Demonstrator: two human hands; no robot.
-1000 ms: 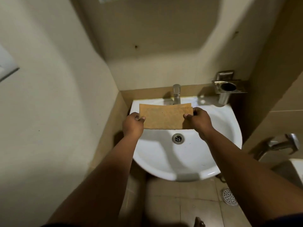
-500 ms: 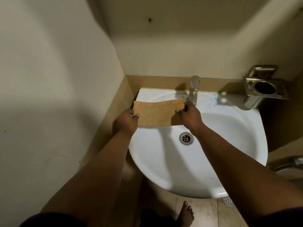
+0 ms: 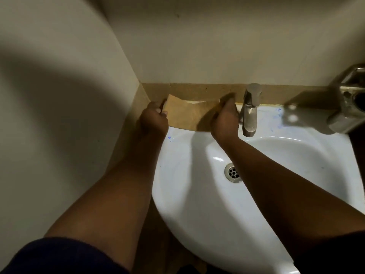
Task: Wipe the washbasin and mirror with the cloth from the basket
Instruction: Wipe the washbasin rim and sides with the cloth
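Note:
A tan cloth point(image 3: 187, 113) is stretched flat over the back left corner of the white washbasin point(image 3: 197, 204), against the brown wall strip. My left hand point(image 3: 155, 120) grips the cloth's left end. My right hand point(image 3: 225, 119) grips its right end, just left of the metal tap point(image 3: 250, 109). Blue marks dot the basin's back rim near the tap and by my left hand. The drain point(image 3: 233, 172) lies in the bowl beside my right forearm. No mirror or basket is in view.
A steel holder point(image 3: 347, 103) is fixed to the wall at the right, above the basin's back rim. A cream wall stands close on the left, meeting the back wall in a corner behind the cloth.
Both hands have carried the cloth from above the bowl's middle to the back left corner of the basin and lowered it onto the rim. The camera has leaned in closer.

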